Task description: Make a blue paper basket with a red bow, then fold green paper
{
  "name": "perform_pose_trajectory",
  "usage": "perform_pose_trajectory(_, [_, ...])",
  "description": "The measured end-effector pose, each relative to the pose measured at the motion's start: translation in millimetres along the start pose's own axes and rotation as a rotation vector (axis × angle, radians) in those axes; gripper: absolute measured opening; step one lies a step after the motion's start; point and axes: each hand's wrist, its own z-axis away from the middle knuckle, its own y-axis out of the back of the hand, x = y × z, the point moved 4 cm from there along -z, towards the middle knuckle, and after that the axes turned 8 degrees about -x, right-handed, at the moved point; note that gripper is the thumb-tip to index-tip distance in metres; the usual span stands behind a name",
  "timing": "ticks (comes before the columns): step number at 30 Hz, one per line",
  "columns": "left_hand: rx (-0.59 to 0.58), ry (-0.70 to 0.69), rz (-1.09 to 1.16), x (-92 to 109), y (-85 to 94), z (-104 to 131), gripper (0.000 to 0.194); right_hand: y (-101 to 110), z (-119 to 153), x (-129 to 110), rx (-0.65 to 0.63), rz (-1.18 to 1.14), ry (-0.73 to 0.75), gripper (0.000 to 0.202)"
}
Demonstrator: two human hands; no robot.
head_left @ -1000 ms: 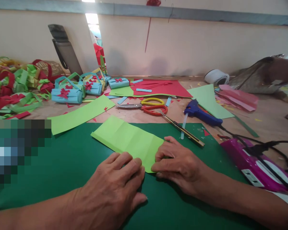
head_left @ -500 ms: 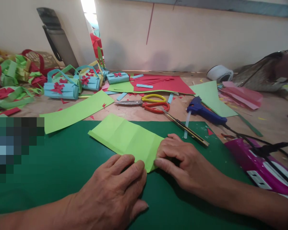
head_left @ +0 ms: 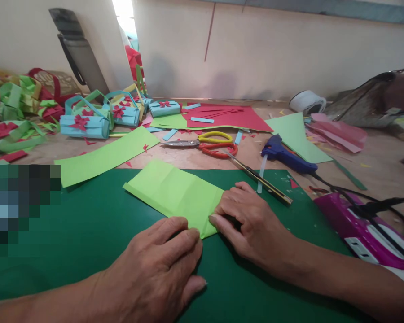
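Observation:
A light green paper [head_left: 178,188] with crease lines and a narrow folded edge lies slanted on the dark green mat [head_left: 87,224]. My left hand [head_left: 164,264] rests on the mat with its fingertips on the paper's lower edge, its thumb apart from the fingers. My right hand [head_left: 249,220] grips the paper's right end, fingers curled and thumb on top, hiding that end.
Behind the mat lie scissors [head_left: 202,144], a cutter [head_left: 262,179], a blue glue gun [head_left: 287,157] and a green strip [head_left: 104,157]. Small blue paper bags [head_left: 84,126] stand back left. A magenta power strip [head_left: 360,224] sits at right.
My right hand has moved slightly left with its thumb further over the paper. The paper's right end now looks flatter. My left hand has barely moved.

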Motion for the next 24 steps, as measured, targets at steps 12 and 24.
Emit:
perform_pose_trajectory(12, [-0.248, 0.098, -0.156, 8.2, -1.6, 0.7, 0.058, -0.3, 1.5, -1.8, 0.016, 0.047, 0.013, 0.023])
perform_pose_trajectory(24, [-0.267, 0.126, -0.141, 7.5, -3.6, 0.0, 0.059, 1.1, 1.9, -2.3, 0.044, 0.043, 0.017, 0.023])
